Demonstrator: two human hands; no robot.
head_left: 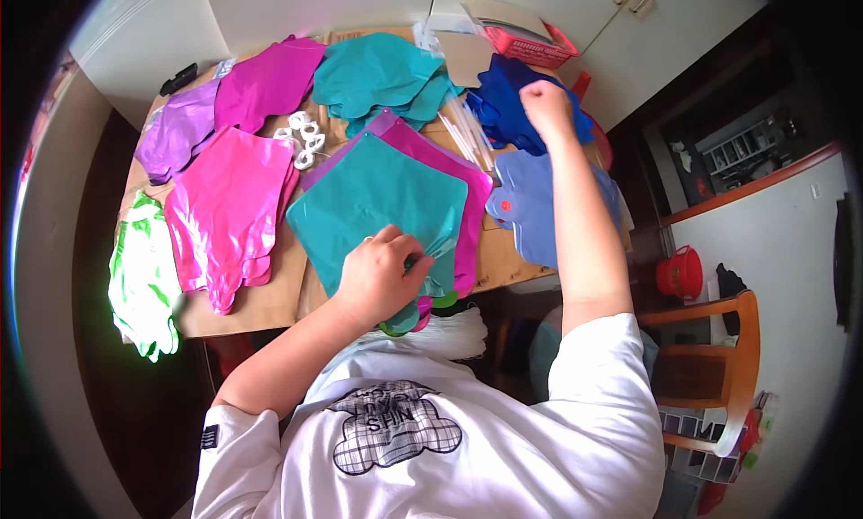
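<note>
My left hand [382,272] is closed on the lower part of a flat teal film piece [378,191] with a pointed top. Beneath it, magenta film pieces [474,222] show along the right side, and a bit of green film peeks out by the hand. This small stack lies at the table's near edge, its lower end hanging toward my lap. My right hand [547,110] reaches to the far right with fingers curled in, over a pile of dark blue film pieces [503,97]. Whatever its fingers may pinch is hidden. Below that arm lies a slate-blue stack [539,213].
Piles of purple [175,128], magenta [270,83], teal [382,74], pink [229,213] and bright green film [148,276] cover the brown table. White ribbon rolls [306,141] and thin white sticks [467,133] lie between them. A red basket [535,50] stands behind; a wooden chair [746,366] is at right.
</note>
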